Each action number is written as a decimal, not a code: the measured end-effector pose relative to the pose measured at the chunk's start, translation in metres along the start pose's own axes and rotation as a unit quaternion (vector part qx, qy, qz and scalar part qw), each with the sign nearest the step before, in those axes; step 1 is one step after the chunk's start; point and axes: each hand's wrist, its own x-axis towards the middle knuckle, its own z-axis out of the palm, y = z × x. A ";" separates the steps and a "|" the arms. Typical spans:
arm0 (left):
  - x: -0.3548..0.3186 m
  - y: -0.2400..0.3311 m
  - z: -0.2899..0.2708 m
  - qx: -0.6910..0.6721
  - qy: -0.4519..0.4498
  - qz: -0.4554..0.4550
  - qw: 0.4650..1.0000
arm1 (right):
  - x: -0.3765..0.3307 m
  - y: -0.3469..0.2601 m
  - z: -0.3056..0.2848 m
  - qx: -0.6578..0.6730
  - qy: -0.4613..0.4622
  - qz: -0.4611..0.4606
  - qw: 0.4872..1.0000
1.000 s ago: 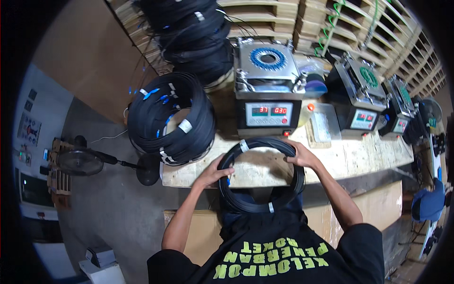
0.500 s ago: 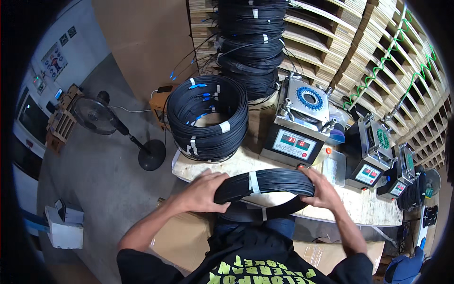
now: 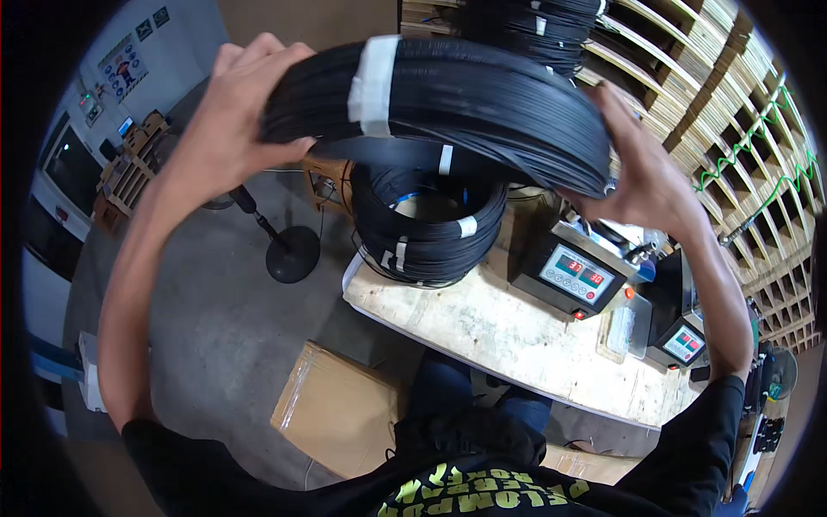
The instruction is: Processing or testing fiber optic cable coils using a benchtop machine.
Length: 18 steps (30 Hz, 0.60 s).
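Note:
A coil of black cable, tied with white tape, is raised in front of me between both hands. My left hand grips its left side, thumb beneath and fingers over the outer edge. On the opposite side my right hand holds the coil, its fingers partly hidden behind it. Below and beyond it, a stack of black cable coils stands on the wooden table; the raised coil covers part of its top. A machine with a red digital display sits right of that stack, its top mostly hidden.
A taller pile of cable coils rises at the back, before wooden pallets. Another machine and a clear tray are on the right. A cardboard box lies below the table; a fan base stands left.
Both hands have lifted the cable coil from above the table's near edge, up and away to in front of the stacked coils. The machine's right-hand display reading has changed.

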 end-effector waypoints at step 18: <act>-0.029 -0.050 0.191 0.067 -0.254 0.152 0.953 | 0.003 0.064 0.186 -0.114 -0.271 -0.056 0.954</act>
